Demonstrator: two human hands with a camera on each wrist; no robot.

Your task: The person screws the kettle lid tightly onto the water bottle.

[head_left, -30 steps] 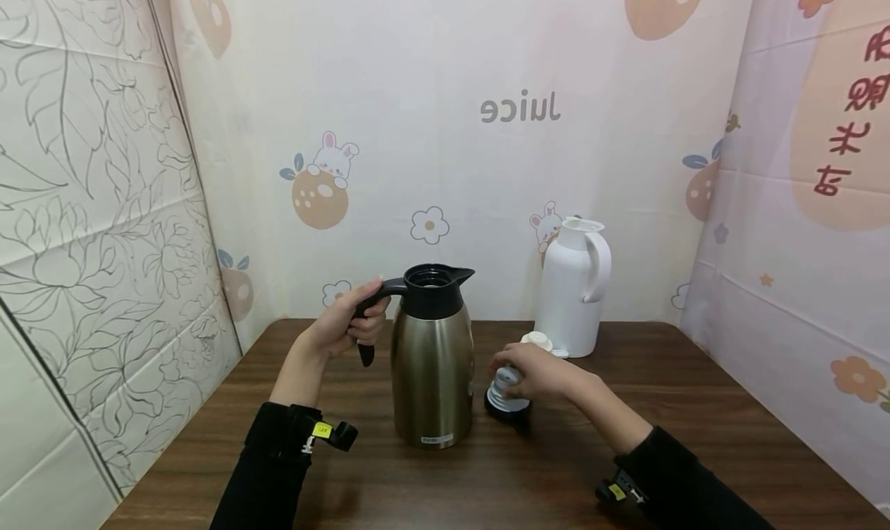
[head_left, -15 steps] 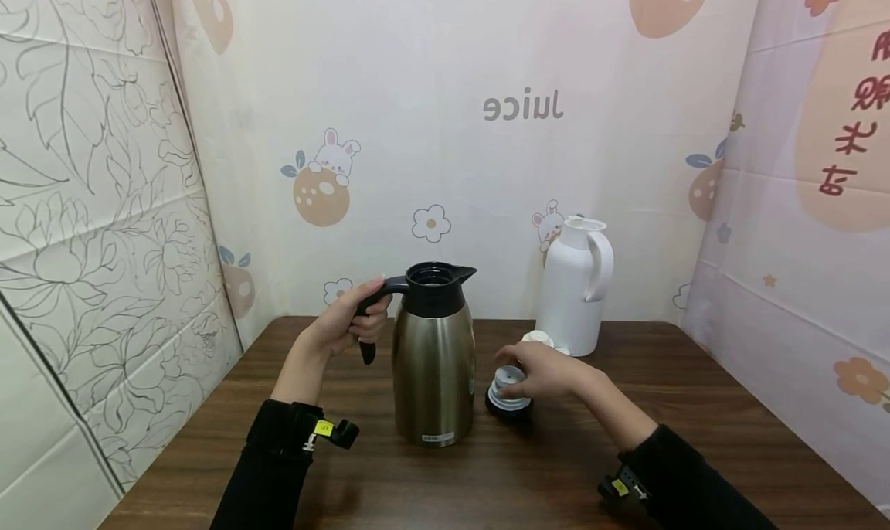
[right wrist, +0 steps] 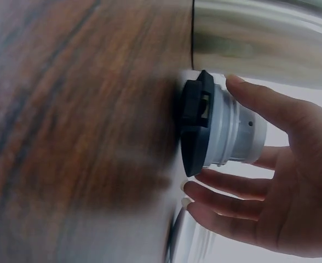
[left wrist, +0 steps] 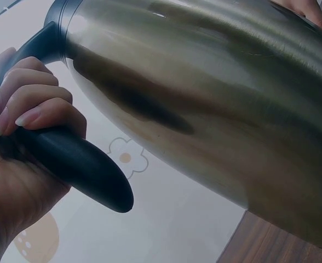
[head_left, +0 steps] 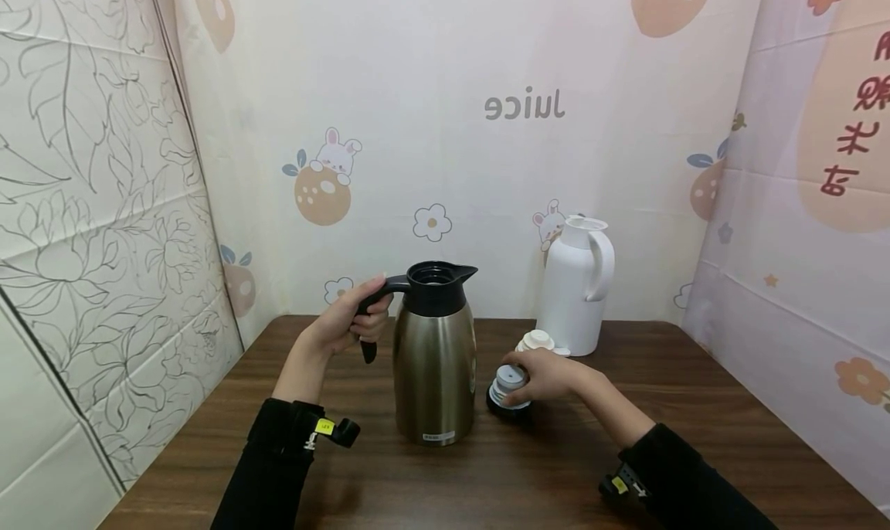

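Note:
A steel-gold thermos jug [head_left: 435, 375] with a black collar and spout stands upright on the table, its mouth uncovered. My left hand [head_left: 351, 314] grips its black handle [left wrist: 79, 164], fingers curled round it in the left wrist view. Right of the jug, a lid [head_left: 509, 391] rests upside down, black top on the table and grey threaded plug upward. My right hand [head_left: 545, 375] is around this lid from the right. In the right wrist view its thumb [right wrist: 270, 104] lies along one side of the plug and the other fingers are spread loosely on the opposite side.
A white thermos jug [head_left: 573, 290] stands behind to the right, handle facing right, its top uncovered. A white lid [head_left: 538, 341] lies in front of it, just behind my right hand. Printed cloth walls [head_left: 445, 167] close off the back and sides of the brown table [head_left: 389, 484].
My right hand has shifted slightly right and its fingers have loosened, so more of the lid's plug shows. The lid and both jugs stay put; my left hand keeps its grip.

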